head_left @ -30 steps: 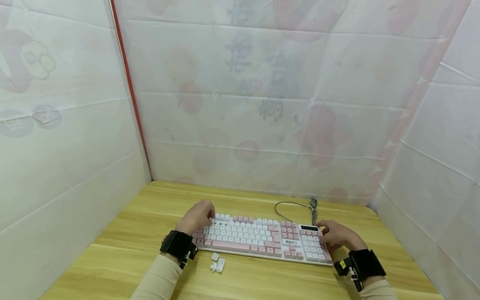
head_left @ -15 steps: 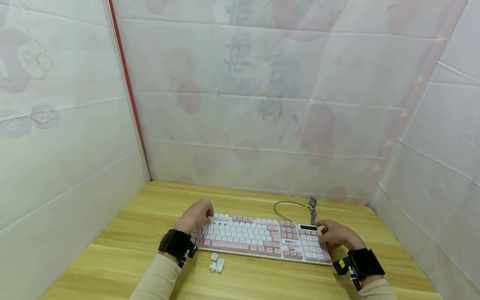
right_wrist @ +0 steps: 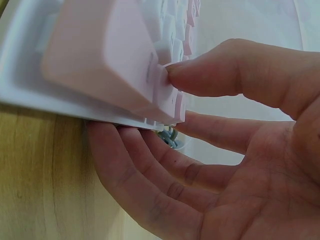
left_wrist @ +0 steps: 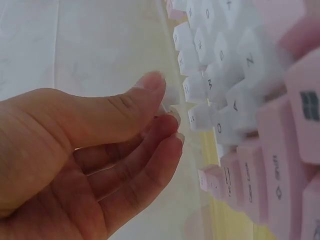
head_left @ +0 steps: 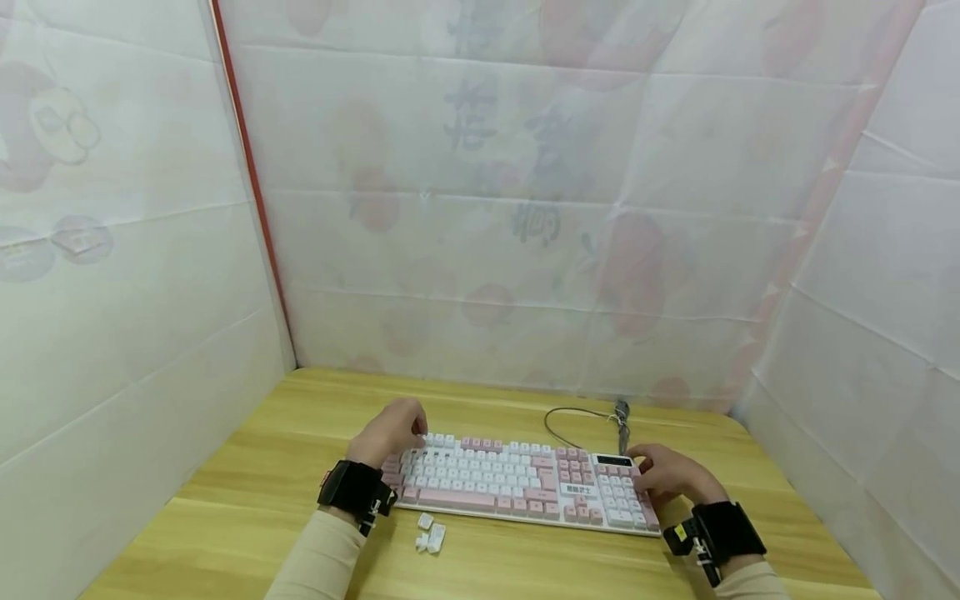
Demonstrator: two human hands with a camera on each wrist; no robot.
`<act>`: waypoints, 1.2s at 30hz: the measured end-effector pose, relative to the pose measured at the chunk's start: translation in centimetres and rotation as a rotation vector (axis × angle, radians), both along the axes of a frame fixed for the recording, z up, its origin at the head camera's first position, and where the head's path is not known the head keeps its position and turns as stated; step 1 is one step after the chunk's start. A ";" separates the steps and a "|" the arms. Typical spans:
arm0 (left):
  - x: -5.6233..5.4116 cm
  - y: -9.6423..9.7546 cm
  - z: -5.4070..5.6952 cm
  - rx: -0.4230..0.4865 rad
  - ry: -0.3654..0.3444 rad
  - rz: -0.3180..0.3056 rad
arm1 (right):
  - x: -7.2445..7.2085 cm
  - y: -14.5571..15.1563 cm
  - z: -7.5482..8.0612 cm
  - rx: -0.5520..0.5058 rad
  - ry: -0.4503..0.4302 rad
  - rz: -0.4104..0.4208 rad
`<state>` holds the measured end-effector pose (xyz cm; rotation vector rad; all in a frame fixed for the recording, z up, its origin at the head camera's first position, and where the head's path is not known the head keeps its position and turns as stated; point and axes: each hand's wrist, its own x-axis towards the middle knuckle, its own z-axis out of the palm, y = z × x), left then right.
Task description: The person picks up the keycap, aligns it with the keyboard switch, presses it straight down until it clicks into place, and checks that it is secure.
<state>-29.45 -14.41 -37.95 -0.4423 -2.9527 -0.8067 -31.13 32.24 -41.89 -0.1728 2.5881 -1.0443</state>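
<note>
1. One pink-and-white keyboard [head_left: 483, 477] lies on the worktop [head_left: 240, 500], roughly midway between its left and right edges. It should handle as stiff and fairly weighty; best held by its end frame, as the keys would give under pressure.
2. The right hand [head_left: 667, 472] grips its right end, thumb on top, fingers curled beneath the rim.
3. The left hand [head_left: 388, 431] is nearly closed, pinching a small pale piece [left_wrist: 171, 95], probably a keycap, though blurred.
4. Loose white keycaps [head_left: 437, 538] rest on the keyboard's side away from the worktop's back edge: likely light, hard and slippery, best pinched by opposite walls, sparing the stems.
</note>
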 end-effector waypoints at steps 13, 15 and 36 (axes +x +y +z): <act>-0.1 -0.2 -0.3 -0.016 -0.020 0.004 | 0.3 0.2 0.0 -0.012 -0.014 0.018; -0.1 -0.1 -0.2 -0.019 -0.017 0.010 | 0.4 0.2 0.0 -0.008 -0.012 0.015; -0.5 -0.4 -0.6 -0.102 -0.037 0.038 | -0.2 0.3 -0.1 -0.001 -0.023 0.023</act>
